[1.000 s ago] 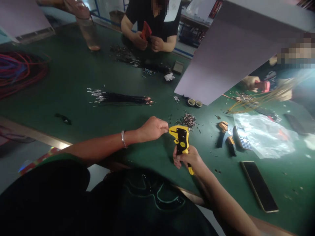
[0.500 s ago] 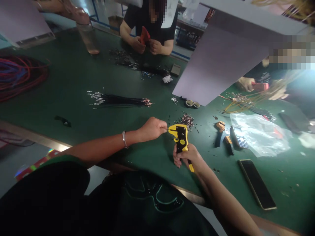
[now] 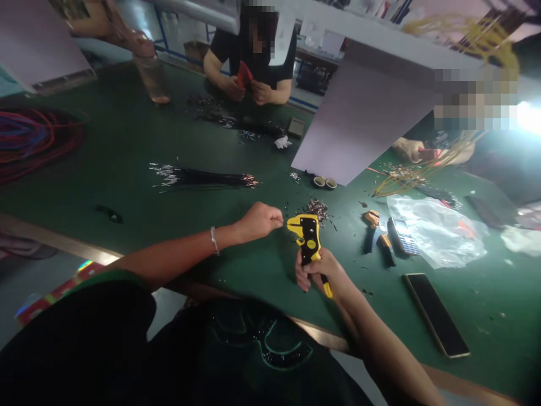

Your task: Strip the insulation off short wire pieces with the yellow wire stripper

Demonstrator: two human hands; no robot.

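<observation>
My right hand [image 3: 319, 268] is wrapped round the handles of a yellow and black wire stripper [image 3: 311, 234], its jaws pointing left. Just left of those jaws, my left hand [image 3: 260, 221] is closed in a pinch. Whatever its fingertips hold is too small to make out. Beyond the stripper lies a pile of small cut bits [image 3: 318, 210]. A bundle of black wires [image 3: 207, 177], with pale ends at left and coppery ends at right, rests on the green table [image 3: 127, 135] past my left hand.
At right lie orange-handled cutters [image 3: 376, 234], a keypad phone [image 3: 404, 237], a clear plastic bag [image 3: 443, 237] and a smartphone [image 3: 437, 316]. Two tape rolls [image 3: 324, 182] sit by a pale partition [image 3: 359, 113]. Red and blue wire coils [image 3: 34, 138] fill the left. People work across the table.
A small gap now shows between my left fingertips and the stripper's jaws, where they were nearly touching. My right hand keeps its hold. The view has shifted slightly.
</observation>
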